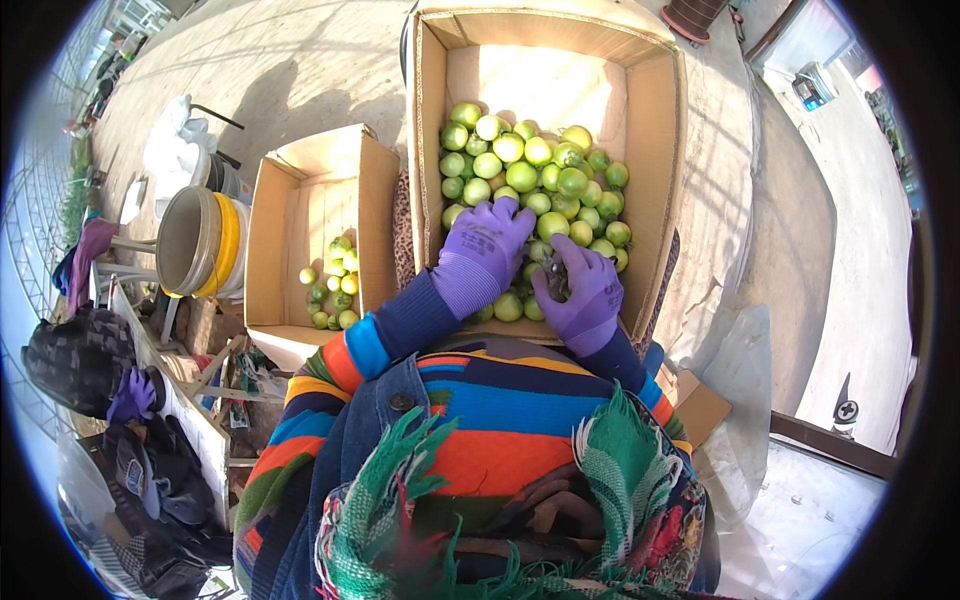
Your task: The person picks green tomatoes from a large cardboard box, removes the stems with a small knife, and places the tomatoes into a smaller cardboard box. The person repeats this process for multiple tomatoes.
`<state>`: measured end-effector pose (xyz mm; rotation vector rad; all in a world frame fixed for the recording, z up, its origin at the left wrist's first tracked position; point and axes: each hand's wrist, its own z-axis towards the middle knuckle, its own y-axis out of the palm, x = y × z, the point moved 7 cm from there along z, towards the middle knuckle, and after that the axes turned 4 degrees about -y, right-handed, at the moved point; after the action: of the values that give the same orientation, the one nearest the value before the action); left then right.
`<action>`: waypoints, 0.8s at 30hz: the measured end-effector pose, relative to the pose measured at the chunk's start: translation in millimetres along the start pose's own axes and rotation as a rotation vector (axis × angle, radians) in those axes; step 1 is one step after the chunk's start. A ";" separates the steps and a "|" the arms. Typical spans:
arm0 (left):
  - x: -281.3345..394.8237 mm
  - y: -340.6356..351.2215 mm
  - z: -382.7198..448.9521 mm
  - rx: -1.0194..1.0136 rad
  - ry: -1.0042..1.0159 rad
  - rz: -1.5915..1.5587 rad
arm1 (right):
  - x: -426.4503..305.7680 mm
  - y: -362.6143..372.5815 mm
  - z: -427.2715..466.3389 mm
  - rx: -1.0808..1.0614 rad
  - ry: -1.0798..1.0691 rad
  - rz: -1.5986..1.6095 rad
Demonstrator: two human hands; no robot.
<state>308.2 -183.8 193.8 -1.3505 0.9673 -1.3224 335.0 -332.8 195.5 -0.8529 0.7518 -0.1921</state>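
Before me stands a large open cardboard box with many green tomatoes in its nearer part. My left hand, in a purple glove, reaches into the pile with bent fingers; whether it grips a tomato is hidden. Close to its right is my right hand, gloved alike, with a small dark metal hand tool between thumb and fingers, perhaps snips. Green tomatoes lie under and around both hands. A smaller cardboard box to the left holds several small tomatoes, mostly green, one turning orange.
Stacked buckets, one yellow, stand left of the small box. Farther left, a dark cap, a bag and purple gloves lie by a white board. A brown pot stands beyond the large box. Plastic sheeting hangs at the right.
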 end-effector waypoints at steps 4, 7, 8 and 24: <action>2.2 -1.1 0.6 0.059 -0.008 0.012 | 1.3 0.9 -0.2 -0.007 0.002 0.002; 1.9 4.1 3.7 0.106 -0.031 0.098 | 1.3 1.2 0.8 -0.026 0.011 0.003; 1.8 8.9 4.8 0.085 -0.058 0.152 | 1.2 1.4 1.1 -0.037 0.016 0.004; -31.6 -36.1 -12.2 0.110 -0.214 -0.616 | -1.3 -6.2 1.5 0.009 0.023 0.043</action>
<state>290.0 -146.8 221.3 -1.7365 0.3278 -1.6043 335.9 -335.4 201.3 -0.8264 0.7896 -0.1672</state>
